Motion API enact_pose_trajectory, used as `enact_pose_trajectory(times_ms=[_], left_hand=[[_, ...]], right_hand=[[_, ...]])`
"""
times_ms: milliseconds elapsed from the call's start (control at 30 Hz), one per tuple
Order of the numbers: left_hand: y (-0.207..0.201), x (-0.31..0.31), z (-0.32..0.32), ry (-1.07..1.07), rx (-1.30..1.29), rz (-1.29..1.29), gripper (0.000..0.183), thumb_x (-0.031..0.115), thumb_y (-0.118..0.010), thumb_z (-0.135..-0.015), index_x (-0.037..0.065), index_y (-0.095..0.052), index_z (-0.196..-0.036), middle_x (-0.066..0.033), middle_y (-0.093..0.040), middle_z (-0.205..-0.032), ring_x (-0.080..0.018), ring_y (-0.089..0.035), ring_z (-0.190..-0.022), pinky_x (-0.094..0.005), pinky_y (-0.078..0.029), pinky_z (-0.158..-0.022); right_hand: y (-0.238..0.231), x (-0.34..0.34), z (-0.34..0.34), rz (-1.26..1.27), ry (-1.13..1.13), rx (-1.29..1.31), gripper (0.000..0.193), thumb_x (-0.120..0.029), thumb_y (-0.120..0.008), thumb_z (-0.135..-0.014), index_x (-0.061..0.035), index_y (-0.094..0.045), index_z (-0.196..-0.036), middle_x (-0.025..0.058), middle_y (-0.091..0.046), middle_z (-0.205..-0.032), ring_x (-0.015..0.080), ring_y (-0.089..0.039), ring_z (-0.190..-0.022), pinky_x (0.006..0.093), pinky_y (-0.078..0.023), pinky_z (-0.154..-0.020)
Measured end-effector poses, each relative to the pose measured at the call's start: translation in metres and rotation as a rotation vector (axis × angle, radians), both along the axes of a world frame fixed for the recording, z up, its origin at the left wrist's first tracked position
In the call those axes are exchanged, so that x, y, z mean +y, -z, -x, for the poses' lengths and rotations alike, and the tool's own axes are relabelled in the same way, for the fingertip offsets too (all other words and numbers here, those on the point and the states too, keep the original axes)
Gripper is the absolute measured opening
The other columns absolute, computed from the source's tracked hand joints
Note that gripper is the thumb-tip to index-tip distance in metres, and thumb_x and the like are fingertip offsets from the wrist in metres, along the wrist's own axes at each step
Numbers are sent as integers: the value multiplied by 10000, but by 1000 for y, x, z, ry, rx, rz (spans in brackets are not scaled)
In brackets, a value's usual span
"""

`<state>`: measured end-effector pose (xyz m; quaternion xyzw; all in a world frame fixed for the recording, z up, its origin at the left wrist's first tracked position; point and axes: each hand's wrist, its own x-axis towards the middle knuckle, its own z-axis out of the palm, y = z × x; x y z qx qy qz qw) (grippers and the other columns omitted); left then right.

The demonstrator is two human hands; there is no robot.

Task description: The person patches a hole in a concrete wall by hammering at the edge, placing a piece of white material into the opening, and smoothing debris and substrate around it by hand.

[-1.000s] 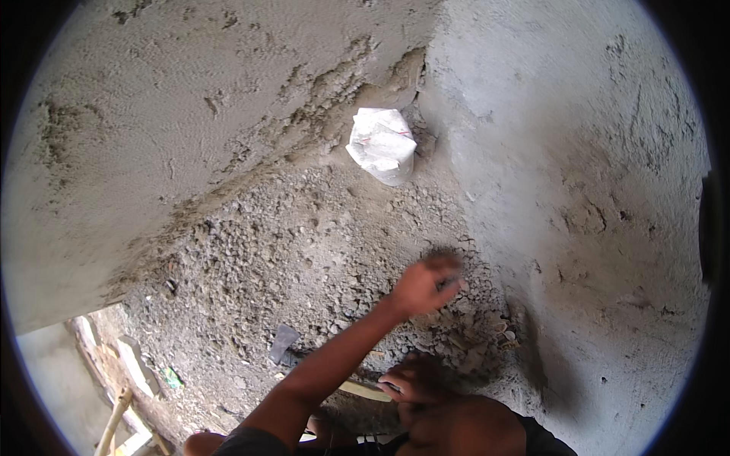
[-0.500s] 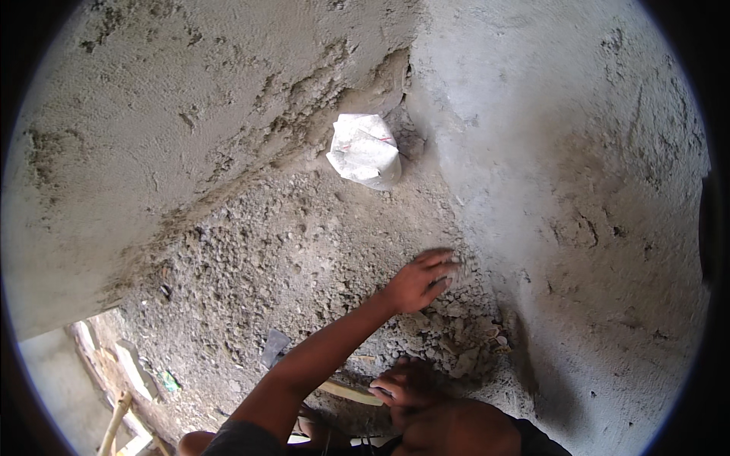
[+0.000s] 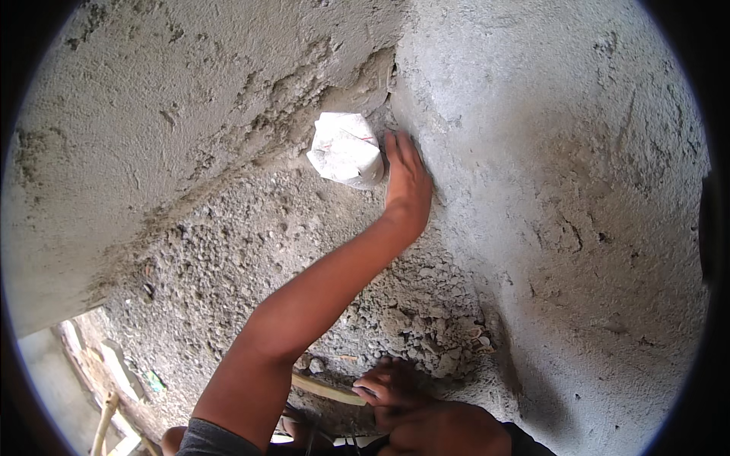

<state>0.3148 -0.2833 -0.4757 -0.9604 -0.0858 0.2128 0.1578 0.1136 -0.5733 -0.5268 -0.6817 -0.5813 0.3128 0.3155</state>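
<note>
My left hand [image 3: 408, 176] reaches far forward to the ground at the foot of the right wall. Its fingers are stretched out, close beside a white wrapped bundle [image 3: 345, 150], round and folded over on top like sacking. Whether the fingertips touch it I cannot tell. Low in the view, my right hand [image 3: 386, 386] is closed around the end of a pale wooden handle [image 3: 328, 389]. The handle runs left beneath my left arm, which hides its other end. Loose grey rubble [image 3: 414, 334] lies between the two hands.
A rough plastered wall [image 3: 190, 99] rises at the left, and another [image 3: 570, 190] at the right; they meet in a corner behind the bundle. Gravelly soil [image 3: 205, 266] covers the ground. Wooden pieces [image 3: 122, 368] and a stick [image 3: 105, 422] lie at the lower left.
My left hand has moved forward from the rubble to beside the white bundle. My right hand stays at the handle. The grey flat metal piece left of my arm is now hidden.
</note>
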Motion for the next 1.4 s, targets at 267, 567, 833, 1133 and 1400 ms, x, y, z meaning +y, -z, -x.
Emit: enact_pose_trajectory(times_ms=[267,567,833,1133,1400], left_hand=[[7,20,-38,-218,208,455,597,387,-531,-963,25,-539,-1438,-259,-426,-1530,-474,-332,-1443,-687,-137,-1163],[61,43,-43,-309,211,-104,1255,853,-595,-722,34,-212,-1593,-226,-275,-1615,-457,-228,-1493,-692,-87,-1176],[42,52,-51,-443,98,233,1205,777,-731,-651,25,-381,-1525,-208,-370,-1577,-392,-446,-1374,-606,-284,-1122],[37,-3,-22,-165,181,310,573,390,-517,-952,117,-547,-1455,-140,-483,-1529,-322,-454,-1411,-715,-199,-1124],[96,39,-48,-430,74,-119,654,391,-460,-1021,48,-337,-1565,-185,-309,-1620,-442,-295,-1466,-671,-177,-1153]], right_hand=[[15,-10,3,-40,2,15,110,-340,-790,-804,-255,-739,-850,-82,-699,-749,166,-599,-645,333,-468,-591],[9,1,4,-72,-17,20,121,-347,-777,-827,-240,-722,-838,-74,-681,-729,178,-608,-648,356,-482,-599],[15,1,9,-78,-7,60,111,-318,-773,-830,-218,-726,-832,-44,-695,-717,195,-627,-631,364,-494,-601],[6,0,3,-70,-1,63,104,-294,-772,-828,-204,-720,-820,-36,-698,-722,193,-641,-639,363,-476,-615],[12,6,13,-125,15,119,88,-259,-783,-808,-194,-728,-830,-38,-710,-741,162,-624,-651,351,-461,-673]])
